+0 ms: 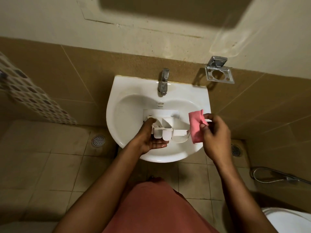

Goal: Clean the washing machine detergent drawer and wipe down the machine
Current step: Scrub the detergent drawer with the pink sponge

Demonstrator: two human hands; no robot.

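holding the detergent drawer [162, 126] over the bowl of the sink [116, 105], just below the tap [163, 81], probably to keep drips and loosened residue inside the basin and to have rinse water within reach. propped from underneath by the left hand [151, 140]: palm up, fingers flat beneath the near end, thumb hooked over the left wall, clamped on it. turned with the compartments facing up, likely to expose the inner walls for wiping. gripped at the left side only, leaving the right-hand compartments free of obstruction.

pinching a pink cloth [196, 128] in the right hand [216, 133], thumb against curled fingers, closed on the fabric. bunched into a narrow pad, seemingly to fit into the small compartments. poised at the drawer's right end; touching or just beside, impossible to tell.

judged as the drawer-wiping step, with the machine wipe-down not yet done; no washing machine in view. no running water visible at the tap. wet shine on the left fingertips, so a slippery hold as a possible risk: better kept low over the bowl. up on the wall to the right, a chrome holder [219, 74], well apart from the work.
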